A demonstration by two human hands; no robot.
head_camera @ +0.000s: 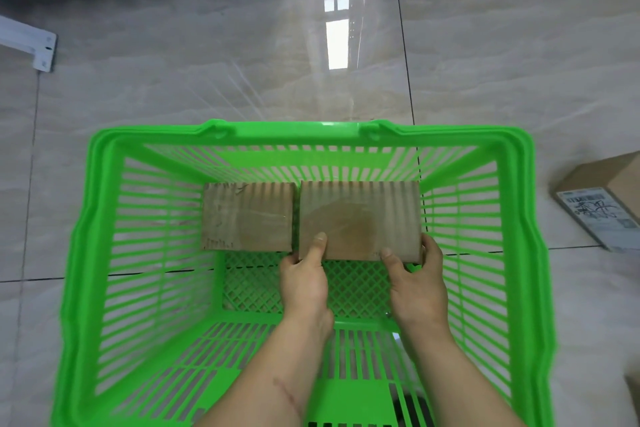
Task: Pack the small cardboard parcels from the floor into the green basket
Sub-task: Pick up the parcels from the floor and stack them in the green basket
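Both hands clamp the near edge of one flat brown cardboard parcel [360, 218]: left hand [304, 282] at its near-left corner, thumb on top; right hand [417, 282] at its near-right corner, fingers curled round the side.

Green slatted plastic basket [519, 218] on glossy beige tiled floor [207, 80]. Held parcel is down inside, at the far-right of the basket bottom, long axis left to right, far edge at the far wall. A second, smaller brown cardboard parcel [247, 217] lies just beside it on the left, a narrow gap between.

Labelled cardboard parcel [602, 204] on the floor, outside the basket, to the right. Right hand is nearer; likely the next pick.

Near half of the basket bottom is unfilled.
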